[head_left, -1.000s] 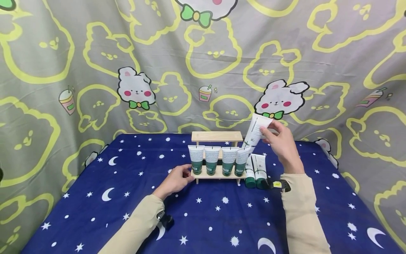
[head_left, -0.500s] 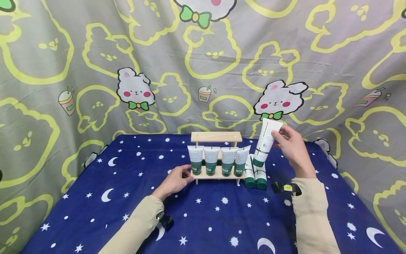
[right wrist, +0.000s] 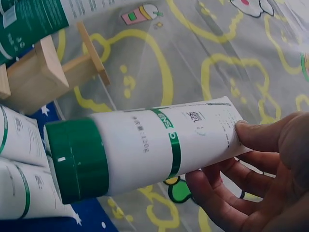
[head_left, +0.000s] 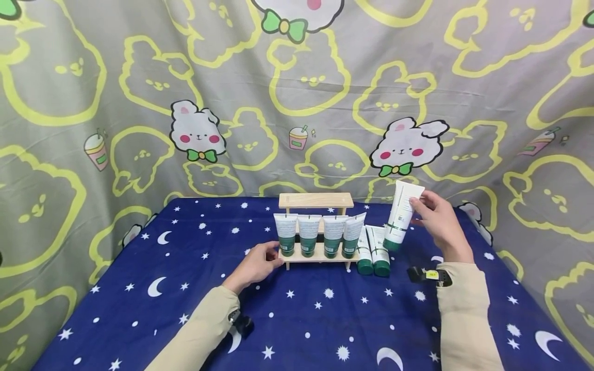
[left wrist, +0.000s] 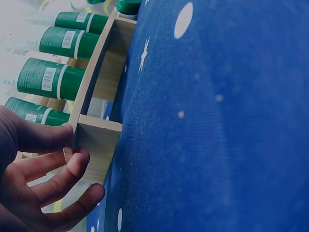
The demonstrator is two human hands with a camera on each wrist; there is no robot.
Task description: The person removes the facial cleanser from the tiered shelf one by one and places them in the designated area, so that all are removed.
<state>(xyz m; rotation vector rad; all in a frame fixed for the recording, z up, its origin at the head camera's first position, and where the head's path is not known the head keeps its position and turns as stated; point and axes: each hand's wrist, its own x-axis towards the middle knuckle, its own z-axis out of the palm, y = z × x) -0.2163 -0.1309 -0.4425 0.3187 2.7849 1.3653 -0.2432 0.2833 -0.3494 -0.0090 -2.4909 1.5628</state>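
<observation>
My right hand [head_left: 443, 224] pinches the flat end of a white tube [head_left: 401, 214] with a green cap. This tube hangs tilted, cap down, above the cloth to the right of the wooden rack [head_left: 316, 200]. In the right wrist view, the thumb lies on one side of the white tube [right wrist: 140, 150] and the fingers on the other. My left hand [head_left: 255, 265] grips the left end of the rack's lower shelf, thumb on its edge in the left wrist view. Several smaller green-and-white tubes [head_left: 308, 234] stand caps down in a row on that shelf.
Two white tubes with green caps, a left one [head_left: 364, 252] and a right one [head_left: 379, 252], lean side by side at the rack's right end. A blue star-patterned cloth [head_left: 325, 319] covers the table. A patterned grey curtain [head_left: 250, 62] hangs behind.
My right hand has carried the white tube right and downward, away from the rack. The left hand and the tubes on the rack have stayed in place.
</observation>
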